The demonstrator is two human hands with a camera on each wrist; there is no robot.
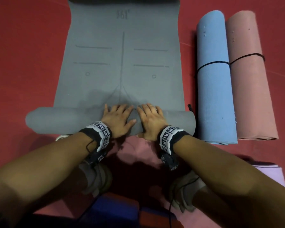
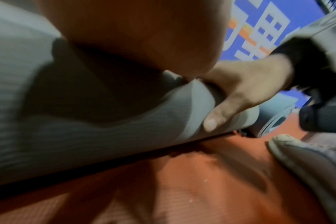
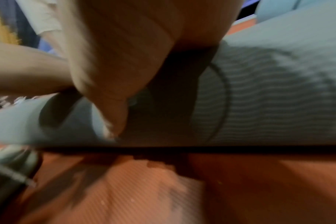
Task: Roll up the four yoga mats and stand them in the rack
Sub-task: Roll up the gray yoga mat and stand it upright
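Red matting with a fine ribbed texture covered the floor (image 1: 31,55) of the room, dull and evenly lit. On it lay a grey yoga mat (image 1: 122,63), smooth foam printed with faint alignment lines and small circles, stretching flat away beyond the fingertips. Its near end was wound into a thick, soft cylinder directly under both palms.

The left hand (image 1: 116,120) lay on top of the roll with fingers spread and nearly straight, pressing down. The right hand (image 1: 152,119) rested just beside it, thumbs close together, fingers likewise flat over the curve of the roll; the left wrist view showed its thumb pressed against the near side of the roll. Neither hand was wrapped around anything.

Off to the outer side of the right hand, two finished rolls lay side by side and touching: a blue rolled mat (image 1: 215,79) and a pink rolled mat (image 1: 250,76), each bound around the middle with a thin black cord (image 1: 220,62). Behind the right wrist, a corner of a lilac mat (image 1: 270,175) showed flat on the floor.
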